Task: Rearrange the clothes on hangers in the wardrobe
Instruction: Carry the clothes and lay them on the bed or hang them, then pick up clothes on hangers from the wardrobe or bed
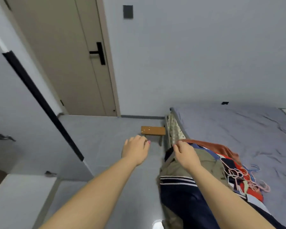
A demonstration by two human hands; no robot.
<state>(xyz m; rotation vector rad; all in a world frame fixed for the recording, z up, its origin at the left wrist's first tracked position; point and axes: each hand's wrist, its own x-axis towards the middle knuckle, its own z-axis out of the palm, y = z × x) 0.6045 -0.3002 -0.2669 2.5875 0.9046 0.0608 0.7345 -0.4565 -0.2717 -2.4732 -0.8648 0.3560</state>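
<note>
A pile of clothes (210, 169) lies on the near left edge of the bed: an olive garment on top, a navy piece with white stripes (180, 180) hanging over the side, red and rust fabric behind. Pink and blue hangers (248, 179) are tangled at the pile's right. My right hand (186, 153) hovers over the olive garment, fingers loosely curled, holding nothing. My left hand (135, 150) is stretched out over the floor to the left of the bed, fingers loosely bent, empty. The white wardrobe door (28, 123) with a black edge stands at left.
A small wooden stool (153, 132) stands on the floor by the bed's corner. A beige door (69, 55) with a black handle is shut ahead. The bed (238, 129) with a blue-grey sheet fills the right. Grey floor lies between wardrobe and bed.
</note>
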